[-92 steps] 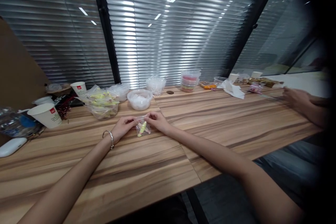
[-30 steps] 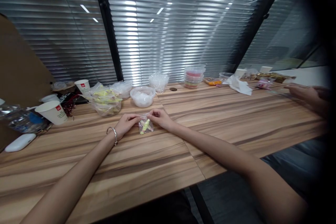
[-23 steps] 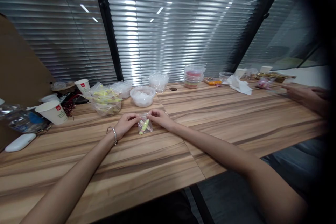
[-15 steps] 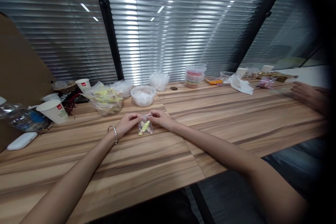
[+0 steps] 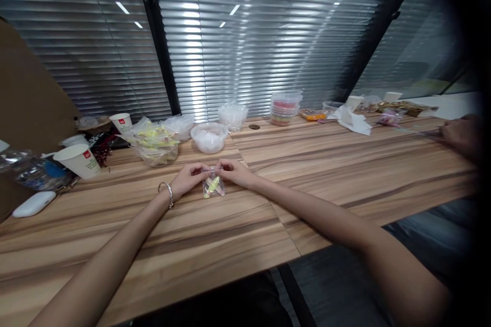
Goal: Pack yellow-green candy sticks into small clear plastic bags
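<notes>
Between my hands is a small clear plastic bag (image 5: 214, 187) with yellow and pinkish pieces inside, too small to name. My left hand (image 5: 190, 179) pinches its upper left edge; a silver bracelet (image 5: 169, 195) circles that wrist. At the upper right edge, my right hand (image 5: 235, 172) pinches the bag with thumb and fingers. Just beyond my hands stands a round clear bowl (image 5: 209, 139) holding whitish, see-through contents. To its left is another clear bowl (image 5: 156, 148), heaped with bags of similar yellow pieces.
Paper cups (image 5: 79, 161), a plastic bottle (image 5: 42, 173) and a white case (image 5: 34, 204) stand at left. Stacked tubs (image 5: 284, 108), an orange packet (image 5: 312, 115) and crumpled tissue (image 5: 351, 120) line the back. Another person's hand (image 5: 462, 135) is at far right.
My hands keep their pinch on the bag, almost unmoved; its top edge looks drawn straighter between them. The other person's hand has shifted right.
</notes>
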`<state>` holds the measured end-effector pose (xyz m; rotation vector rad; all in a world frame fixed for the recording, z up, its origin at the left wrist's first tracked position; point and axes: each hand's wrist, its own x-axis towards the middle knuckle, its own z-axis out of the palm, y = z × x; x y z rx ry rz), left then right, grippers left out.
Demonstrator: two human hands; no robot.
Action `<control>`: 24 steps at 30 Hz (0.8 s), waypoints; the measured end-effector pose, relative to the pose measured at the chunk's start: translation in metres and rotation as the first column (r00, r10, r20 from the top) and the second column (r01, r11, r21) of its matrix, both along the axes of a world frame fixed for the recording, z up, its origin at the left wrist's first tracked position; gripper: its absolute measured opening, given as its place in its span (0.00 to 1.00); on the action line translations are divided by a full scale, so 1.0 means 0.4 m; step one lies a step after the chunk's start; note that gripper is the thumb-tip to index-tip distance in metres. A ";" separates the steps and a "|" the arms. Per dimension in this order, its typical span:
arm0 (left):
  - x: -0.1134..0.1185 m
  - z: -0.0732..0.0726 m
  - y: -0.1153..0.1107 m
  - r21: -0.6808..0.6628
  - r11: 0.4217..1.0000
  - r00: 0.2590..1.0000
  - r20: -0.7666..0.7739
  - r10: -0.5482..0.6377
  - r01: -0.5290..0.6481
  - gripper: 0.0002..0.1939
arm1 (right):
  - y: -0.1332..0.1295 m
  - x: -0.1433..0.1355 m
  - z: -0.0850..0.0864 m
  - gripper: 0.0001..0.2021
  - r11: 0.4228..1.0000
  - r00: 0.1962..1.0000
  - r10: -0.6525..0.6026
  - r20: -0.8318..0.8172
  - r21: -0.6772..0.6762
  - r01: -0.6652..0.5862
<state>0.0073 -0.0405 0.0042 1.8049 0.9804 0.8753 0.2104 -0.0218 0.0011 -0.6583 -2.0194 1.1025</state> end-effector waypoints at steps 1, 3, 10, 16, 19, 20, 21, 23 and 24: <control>0.001 0.000 0.000 -0.003 1.000 1.000 0.002 0.003 -0.003 0.16 | 0.000 0.000 -0.001 0.09 1.000 1.000 0.002 0.006 0.004 -0.002; 0.002 -0.002 0.000 -0.003 1.000 1.000 0.002 0.013 -0.013 0.16 | 0.000 0.000 -0.002 0.09 1.000 1.000 -0.007 0.018 0.006 0.007; 0.001 -0.004 0.001 0.007 1.000 1.000 -0.001 0.029 -0.029 0.14 | -0.002 -0.002 -0.004 0.09 1.000 1.000 -0.008 0.018 -0.002 0.008; -0.002 -0.004 0.001 0.026 1.000 1.000 0.001 0.014 -0.014 0.13 | 0.002 -0.004 -0.011 0.09 1.000 1.000 -0.008 0.020 -0.009 0.008; -0.002 -0.001 0.000 0.027 1.000 1.000 -0.015 0.014 -0.013 0.13 | 0.004 -0.005 -0.014 0.09 1.000 1.000 -0.014 0.025 -0.015 0.014; -0.002 -0.001 0.000 0.026 1.000 1.000 -0.022 0.014 -0.014 0.14 | 0.004 -0.005 -0.015 0.09 1.000 1.000 -0.015 0.026 -0.014 0.015; -0.002 0.000 0.000 0.028 0.999 1.000 -0.027 0.016 -0.015 0.14 | 0.004 -0.005 -0.016 0.09 1.000 1.000 -0.015 0.027 -0.012 0.016; -0.001 0.000 -0.001 0.036 0.999 0.999 -0.033 0.020 -0.019 0.14 | 0.004 -0.006 -0.016 0.09 1.000 1.000 -0.015 0.025 -0.006 0.015; -0.001 -0.001 -0.001 0.041 0.999 0.999 -0.035 0.021 -0.020 0.14 | 0.004 -0.005 -0.016 0.09 1.000 1.000 -0.013 0.022 -0.003 0.014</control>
